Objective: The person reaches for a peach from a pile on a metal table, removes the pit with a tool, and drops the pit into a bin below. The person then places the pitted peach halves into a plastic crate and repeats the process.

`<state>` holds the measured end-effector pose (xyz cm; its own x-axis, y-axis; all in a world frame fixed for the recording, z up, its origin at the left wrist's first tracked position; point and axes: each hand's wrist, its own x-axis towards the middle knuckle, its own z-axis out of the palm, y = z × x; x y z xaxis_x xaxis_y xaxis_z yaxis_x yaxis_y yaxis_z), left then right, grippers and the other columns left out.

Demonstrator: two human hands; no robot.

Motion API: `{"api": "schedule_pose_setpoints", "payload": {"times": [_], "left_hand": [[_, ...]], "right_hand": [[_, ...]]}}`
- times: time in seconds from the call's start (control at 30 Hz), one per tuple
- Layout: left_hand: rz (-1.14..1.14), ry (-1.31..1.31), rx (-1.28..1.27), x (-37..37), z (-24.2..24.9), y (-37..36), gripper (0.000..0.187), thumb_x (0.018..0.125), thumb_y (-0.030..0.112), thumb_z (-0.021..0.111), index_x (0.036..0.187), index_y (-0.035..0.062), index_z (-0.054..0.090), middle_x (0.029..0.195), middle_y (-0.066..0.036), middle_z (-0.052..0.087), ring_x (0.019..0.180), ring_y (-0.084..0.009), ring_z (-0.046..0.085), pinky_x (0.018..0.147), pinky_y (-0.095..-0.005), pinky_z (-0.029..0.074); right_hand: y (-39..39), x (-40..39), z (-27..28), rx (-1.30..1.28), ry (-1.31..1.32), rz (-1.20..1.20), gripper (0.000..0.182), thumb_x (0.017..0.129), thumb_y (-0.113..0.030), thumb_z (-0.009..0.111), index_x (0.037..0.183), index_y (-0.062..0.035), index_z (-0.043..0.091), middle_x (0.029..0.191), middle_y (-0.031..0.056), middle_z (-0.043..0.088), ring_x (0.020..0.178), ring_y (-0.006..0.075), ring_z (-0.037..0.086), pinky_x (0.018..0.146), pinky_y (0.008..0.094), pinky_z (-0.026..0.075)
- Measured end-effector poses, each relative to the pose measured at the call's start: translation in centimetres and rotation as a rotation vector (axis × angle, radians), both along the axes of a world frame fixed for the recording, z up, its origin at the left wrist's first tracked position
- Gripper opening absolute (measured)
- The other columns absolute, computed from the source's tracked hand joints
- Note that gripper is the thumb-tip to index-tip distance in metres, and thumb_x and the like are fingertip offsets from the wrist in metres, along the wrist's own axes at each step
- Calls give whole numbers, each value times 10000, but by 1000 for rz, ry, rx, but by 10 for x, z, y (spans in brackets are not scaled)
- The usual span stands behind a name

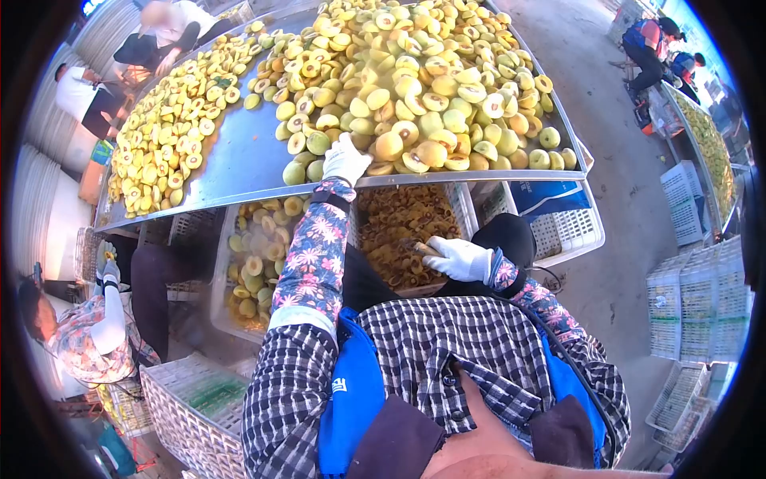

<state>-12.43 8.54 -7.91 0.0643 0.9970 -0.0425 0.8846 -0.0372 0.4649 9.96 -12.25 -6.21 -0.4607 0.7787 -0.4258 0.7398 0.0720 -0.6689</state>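
My left hand (347, 161), in a white glove, reaches over the front edge of the metal table (239, 132). Its fingers are stretched and apart, right at the near side of a heap of yellow-green halved fruit (415, 88). My right hand (463, 260), also gloved in white, is closed around a short brown-handled tool (425, 249) whose tip points left. Below that tool stands a crate of brown pits and scraps (403, 227). Under my left forearm is a white crate of fruit halves (255, 263).
A co-worker (88, 327) sits at the left, with more people (163, 32) behind the table. White stacked crates (694, 303) and another fruit table (702, 136) stand at the right. A woven plastic crate (191, 399) is beside my left side.
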Motion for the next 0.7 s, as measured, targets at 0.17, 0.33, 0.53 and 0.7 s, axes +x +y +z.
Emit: {"api": "schedule_pose_setpoints", "payload": {"times": [0.17, 0.33, 0.53, 0.7], "left_hand": [[36, -185, 25, -14, -1, 4, 623, 684, 295, 748, 1160, -16, 494, 1201, -267, 545, 1106, -395, 544, 920, -428, 457], [345, -1763, -260, -39, 13, -6, 370, 908, 306, 461, 1145, 30, 529, 1078, -159, 627, 889, -325, 643, 694, -431, 573], [-35, -1993, -543, -14, 48, -74, 546, 964, 500, 363, 1113, 10, 551, 1069, -188, 636, 893, -346, 642, 709, -429, 568], [114, -1767, -298, 22, 70, -101, 586, 984, 516, 322, 1070, -11, 564, 1025, -177, 641, 945, -279, 621, 867, -386, 507]], "right_hand": [[-6, 6, -8, -50, 2, -9, 425, 940, -437, 470, 1041, -25, 490, 943, 253, 630, 926, 420, 605, 805, 460, 463], [0, 2, 4, 61, 158, -126, 337, 926, -356, 521, 1008, -30, 486, 831, 206, 601, 794, 360, 604, 698, 420, 454], [29, -30, 56, 624, 362, -208, 313, 893, -264, 582, 1077, -37, 469, 755, 231, 601, 737, 404, 619, 628, 447, 490], [47, -48, 56, 1123, 146, -187, 343, 876, -264, 605, 1110, -33, 506, 796, 178, 622, 701, 329, 640, 593, 405, 512]]}}
